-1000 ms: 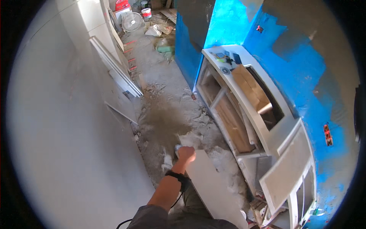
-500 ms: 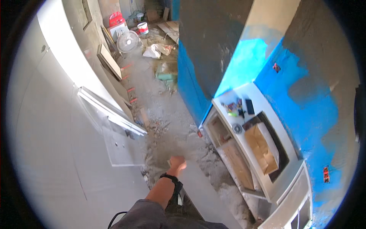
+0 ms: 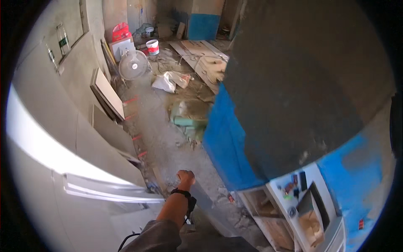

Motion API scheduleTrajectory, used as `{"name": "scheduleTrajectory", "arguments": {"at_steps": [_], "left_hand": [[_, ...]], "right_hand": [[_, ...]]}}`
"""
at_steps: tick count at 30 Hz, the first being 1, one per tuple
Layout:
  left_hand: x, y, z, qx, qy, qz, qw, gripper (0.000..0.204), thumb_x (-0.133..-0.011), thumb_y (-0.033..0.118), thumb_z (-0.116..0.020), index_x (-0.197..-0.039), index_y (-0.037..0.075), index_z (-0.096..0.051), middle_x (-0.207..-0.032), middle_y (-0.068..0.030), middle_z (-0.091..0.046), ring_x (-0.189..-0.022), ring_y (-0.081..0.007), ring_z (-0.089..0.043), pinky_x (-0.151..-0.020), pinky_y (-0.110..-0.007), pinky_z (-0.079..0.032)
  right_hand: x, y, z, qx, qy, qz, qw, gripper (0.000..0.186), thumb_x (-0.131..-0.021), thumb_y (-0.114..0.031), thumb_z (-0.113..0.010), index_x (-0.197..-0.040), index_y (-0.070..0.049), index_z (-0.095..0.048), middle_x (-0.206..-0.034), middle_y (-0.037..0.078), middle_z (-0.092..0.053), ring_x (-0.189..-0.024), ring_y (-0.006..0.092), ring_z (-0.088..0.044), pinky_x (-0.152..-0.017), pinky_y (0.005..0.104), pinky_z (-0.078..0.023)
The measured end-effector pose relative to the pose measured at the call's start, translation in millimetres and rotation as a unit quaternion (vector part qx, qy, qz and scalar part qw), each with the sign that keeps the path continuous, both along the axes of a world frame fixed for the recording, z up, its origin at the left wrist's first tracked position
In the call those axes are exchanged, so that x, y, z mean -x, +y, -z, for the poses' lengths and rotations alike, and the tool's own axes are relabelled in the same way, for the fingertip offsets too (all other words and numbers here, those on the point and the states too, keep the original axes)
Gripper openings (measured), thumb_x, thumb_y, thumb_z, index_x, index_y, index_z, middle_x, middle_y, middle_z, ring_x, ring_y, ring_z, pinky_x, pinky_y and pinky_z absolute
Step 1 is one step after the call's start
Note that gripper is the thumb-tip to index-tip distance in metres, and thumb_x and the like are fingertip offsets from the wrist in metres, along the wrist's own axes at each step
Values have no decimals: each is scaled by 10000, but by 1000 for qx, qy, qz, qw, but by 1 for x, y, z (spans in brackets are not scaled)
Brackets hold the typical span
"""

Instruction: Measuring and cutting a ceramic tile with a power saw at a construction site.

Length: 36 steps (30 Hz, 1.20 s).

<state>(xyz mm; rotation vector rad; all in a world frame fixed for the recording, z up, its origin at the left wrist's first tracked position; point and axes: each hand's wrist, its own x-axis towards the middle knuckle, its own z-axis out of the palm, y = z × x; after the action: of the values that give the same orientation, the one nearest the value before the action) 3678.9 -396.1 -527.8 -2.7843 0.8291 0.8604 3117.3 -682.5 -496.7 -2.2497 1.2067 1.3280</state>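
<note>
A long grey panel (image 3: 206,208) is gripped by the left hand (image 3: 186,178), closed in a fist at the panel's far end; the panel slants toward the hand's lower right. Farther right, small items are carried by a white bench (image 3: 311,172). The right hand's state cannot be told.

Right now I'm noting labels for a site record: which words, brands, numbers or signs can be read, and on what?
None can be read.
Red-and-white round bucket: any printing is too small and blurred.
Clear upright bottle with a green label: too small.
Pale round-caged fan: its hub mark is too small.
</note>
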Motion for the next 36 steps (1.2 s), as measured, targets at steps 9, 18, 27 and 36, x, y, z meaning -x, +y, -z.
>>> {"name": "scheduleTrajectory", "arguments": {"at_steps": [9, 18, 27, 36], "left_hand": [[-376, -16, 37, 9, -16, -14, 1000, 290, -863, 288, -668, -1089, 171, -808, -1113, -82, -786, -1030, -278, -756, -792, -436, -559], [-712, -38, -35, -83, -26, -97, 991, 330, -902, 246, -630, -1176, 137, -779, -1222, -150, -745, -1186, -307, -693, -975, -451, -529], [-998, -145, -26, -88, -15, -45, 995, 308, -901, 229, -622, -1135, 126, -794, -1200, -152, -753, -1189, -303, -694, -961, -423, -535], [-1220, -343, -36, 23, 23, 152, 988, 269, -843, 198, -630, -1001, 84, -816, -1049, -177, -778, -1040, -327, -748, -871, -420, -572]], "right_hand": [[-276, 5, 57, -47, 37, 7, 998, 366, -926, -235, -551, -1168, -44, -749, -1246, 169, -719, -1147, 337, -688, -957, 469, -550], [-583, -34, 67, -79, 23, 27, 996, 360, -938, -214, -524, -1145, -35, -758, -1240, 180, -720, -1143, 350, -689, -962, 475, -547], [-827, -22, 81, -97, 46, 43, 993, 360, -950, -193, -498, -1122, -26, -767, -1235, 192, -721, -1139, 363, -690, -967, 482, -543], [-933, 75, 107, -20, 95, 293, 951, 386, -979, -211, -467, -1163, -36, -757, -1233, 177, -727, -1153, 314, -703, -955, 453, -554]]}}
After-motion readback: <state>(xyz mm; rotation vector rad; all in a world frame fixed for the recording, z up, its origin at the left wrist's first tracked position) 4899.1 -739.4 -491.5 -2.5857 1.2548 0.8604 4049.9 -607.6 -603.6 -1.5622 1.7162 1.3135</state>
